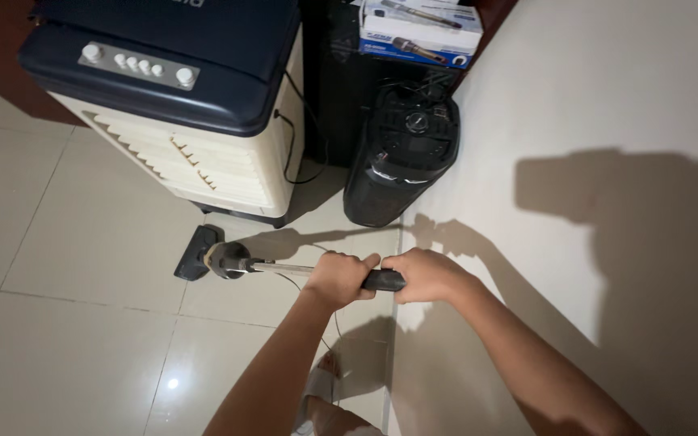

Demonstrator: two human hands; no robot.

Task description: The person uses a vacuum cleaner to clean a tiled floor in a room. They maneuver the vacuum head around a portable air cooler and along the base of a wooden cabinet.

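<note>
Left hand [339, 277] and right hand [425, 275] clamped side by side on vacuum wand [284, 268]; floor nozzle [196, 252] at nine o'clock, near air cooler [195, 105] at eleven o'clock.

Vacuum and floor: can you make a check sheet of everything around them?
Surface: pale glossy floor tiles.
Job's things: stick vacuum, floor head flat on the tiles by the air cooler.
Clutter: black speaker; box behind it.
Grips: left hand and right hand both closed on the vacuum's handle.
Cables: thin cord hanging below the handle; black cord beside the cooler.
Surroundings: cream wall at right.
</note>
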